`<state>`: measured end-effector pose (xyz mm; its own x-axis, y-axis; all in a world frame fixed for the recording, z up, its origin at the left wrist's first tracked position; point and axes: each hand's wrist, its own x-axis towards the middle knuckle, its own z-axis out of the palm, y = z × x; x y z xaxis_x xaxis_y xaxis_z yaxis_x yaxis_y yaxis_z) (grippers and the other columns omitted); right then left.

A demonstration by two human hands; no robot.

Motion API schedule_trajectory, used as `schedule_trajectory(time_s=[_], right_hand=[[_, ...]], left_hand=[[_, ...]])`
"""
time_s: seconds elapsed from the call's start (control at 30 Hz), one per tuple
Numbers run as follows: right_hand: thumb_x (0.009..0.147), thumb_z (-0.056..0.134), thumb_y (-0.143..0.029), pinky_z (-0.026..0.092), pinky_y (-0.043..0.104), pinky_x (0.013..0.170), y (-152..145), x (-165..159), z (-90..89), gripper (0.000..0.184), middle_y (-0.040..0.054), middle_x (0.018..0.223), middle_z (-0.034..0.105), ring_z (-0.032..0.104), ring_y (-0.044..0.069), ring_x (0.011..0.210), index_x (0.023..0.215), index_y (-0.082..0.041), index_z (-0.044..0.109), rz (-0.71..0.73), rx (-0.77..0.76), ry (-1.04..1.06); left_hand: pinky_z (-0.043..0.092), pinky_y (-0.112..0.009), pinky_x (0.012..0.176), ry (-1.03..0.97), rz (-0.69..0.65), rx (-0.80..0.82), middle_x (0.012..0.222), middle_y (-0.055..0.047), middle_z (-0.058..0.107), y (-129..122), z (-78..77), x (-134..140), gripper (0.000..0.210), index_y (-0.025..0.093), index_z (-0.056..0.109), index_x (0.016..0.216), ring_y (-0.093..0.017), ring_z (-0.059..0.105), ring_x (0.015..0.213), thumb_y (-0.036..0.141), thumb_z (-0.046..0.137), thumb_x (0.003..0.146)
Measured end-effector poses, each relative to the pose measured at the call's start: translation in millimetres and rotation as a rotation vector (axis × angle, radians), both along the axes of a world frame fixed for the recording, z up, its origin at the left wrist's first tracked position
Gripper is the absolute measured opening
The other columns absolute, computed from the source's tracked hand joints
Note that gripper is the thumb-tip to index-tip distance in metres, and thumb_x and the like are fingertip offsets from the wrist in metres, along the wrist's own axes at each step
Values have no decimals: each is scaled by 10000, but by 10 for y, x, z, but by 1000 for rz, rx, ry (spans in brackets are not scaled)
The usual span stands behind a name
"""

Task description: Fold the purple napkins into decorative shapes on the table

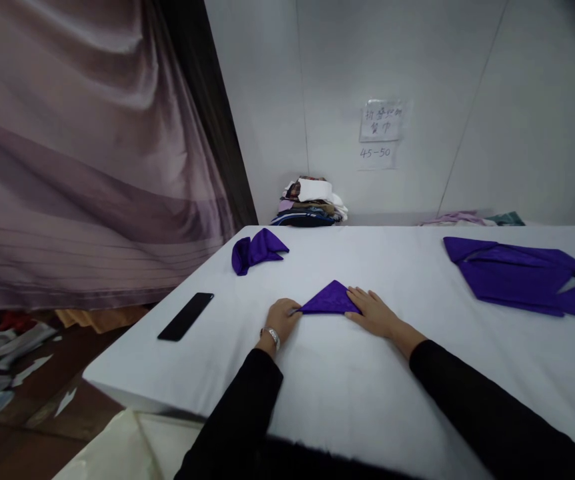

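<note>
A purple cloth napkin [328, 300], folded into a triangle, lies flat on the white-covered table [347, 387] with its point facing away from me. At its left corner my left hand [282, 319] is closed, pinching the tip between thumb and fingers; a silver bracelet circles that wrist. My right hand [373, 313] lies on the right corner with its fingers stretched out, covering that end of the cloth. Further back on the left, a folded purple napkin [262, 250] stands partly upright on the table.
A black phone-like slab [186, 317] rests near the left table edge. Purple cloths [517, 273] lie spread at the right. Behind the table sits a stack of folded fabrics [312, 200]; a paper sign [381, 121] hangs on the wall. A pink curtain [92, 147] drapes at left.
</note>
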<state>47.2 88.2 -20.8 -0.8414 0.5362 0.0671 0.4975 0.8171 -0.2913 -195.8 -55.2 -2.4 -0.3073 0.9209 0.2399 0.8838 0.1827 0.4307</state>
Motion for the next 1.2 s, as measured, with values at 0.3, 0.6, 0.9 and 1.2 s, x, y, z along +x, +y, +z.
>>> schedule_trajectory(time_s=[0.3,0.6,0.9,1.2], right_hand=[[834,170,-654,99,419,1070,10,-1,-22,726,32,1458,157,109,222,1331,1408,-210,161,-1,14,-2],[832,170,-656,107,423,1066,-12,-9,11,740,52,1454,170,120,226,1329,1406,-189,175,-14,11,-12],[832,175,-654,83,410,1066,3,-8,-4,724,35,1460,147,99,225,1333,1409,-216,158,-8,2,-7],[824,182,-665,74,403,1064,-13,-19,-1,742,44,1457,164,109,218,1332,1409,-209,158,-30,-1,0]], left_hand=[[400,-295,861,-29,41,28,888,8,649,-28,16,37,211,234,635,826,-162,548,914,129,532,675],[386,-296,820,-13,-13,14,907,-5,614,145,43,245,169,225,600,875,-169,531,894,258,588,710],[395,-295,778,4,42,9,821,1,613,81,16,121,172,221,588,780,-166,537,839,106,513,678],[317,-311,986,37,-108,49,1174,-17,564,308,146,429,295,228,562,1062,-161,461,1114,215,443,792]])
